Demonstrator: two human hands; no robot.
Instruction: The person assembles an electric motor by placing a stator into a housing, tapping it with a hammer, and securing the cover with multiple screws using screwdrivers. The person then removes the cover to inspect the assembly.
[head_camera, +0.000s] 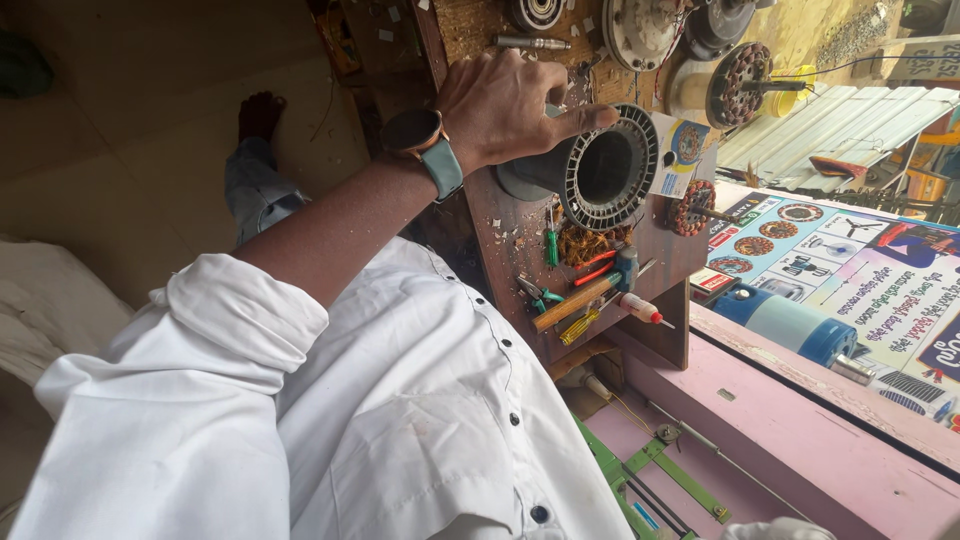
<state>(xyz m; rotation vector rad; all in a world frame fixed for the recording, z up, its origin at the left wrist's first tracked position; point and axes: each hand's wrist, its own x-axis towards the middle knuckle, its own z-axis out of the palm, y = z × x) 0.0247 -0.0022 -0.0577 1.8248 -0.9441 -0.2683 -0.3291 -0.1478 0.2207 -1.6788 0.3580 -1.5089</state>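
Note:
My left hand (500, 105), with a grey-strapped watch (428, 145) on the wrist, grips a grey ribbed motor housing (600, 175) from above. The thumb lies across its round open rim. The housing rests on a worn wooden workbench (500, 225). My white shirt sleeve and chest fill the lower left. My right hand is out of view.
Beside the housing lie a wooden-handled hammer (585, 292), green pliers (540, 293), screwdrivers (640, 307) and a tangle of copper wire (582, 243). Wound stator cores (740, 85) sit further along the bench. A blue cylinder (785, 322), a printed poster (850, 260) and a pink ledge (780, 420) lie at right.

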